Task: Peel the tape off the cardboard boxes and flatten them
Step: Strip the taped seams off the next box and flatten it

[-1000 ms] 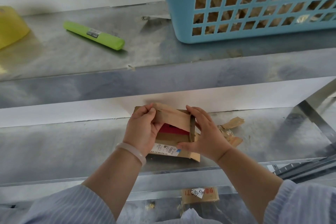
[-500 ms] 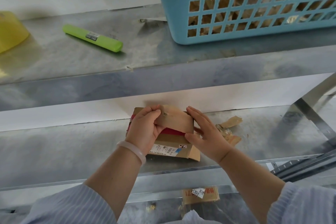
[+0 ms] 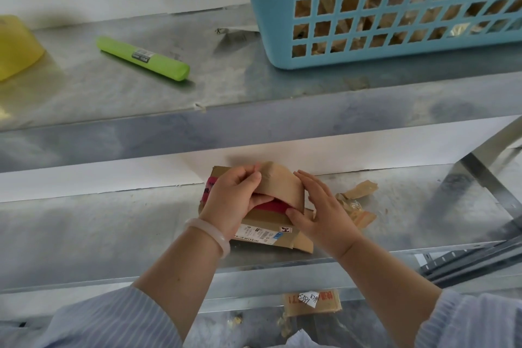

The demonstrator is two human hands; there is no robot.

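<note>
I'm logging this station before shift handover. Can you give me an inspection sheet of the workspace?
Surface: metal lower shelf, scuffed.
Job's things: cardboard box with shipping label lying on it; brown flap bent up.
Clutter: torn tape scraps right of the box.
Grippers: left hand pinches the flap; right hand presses flap and box.
Cables: nothing seen.
Surroundings: upper shelf holds blue basket, green marker, yellow object.

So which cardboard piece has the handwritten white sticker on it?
The small cardboard piece lowest down, below the shelf edge. The box in the hands has a printed barcode label, and the scraps to its right show no sticker.
</note>
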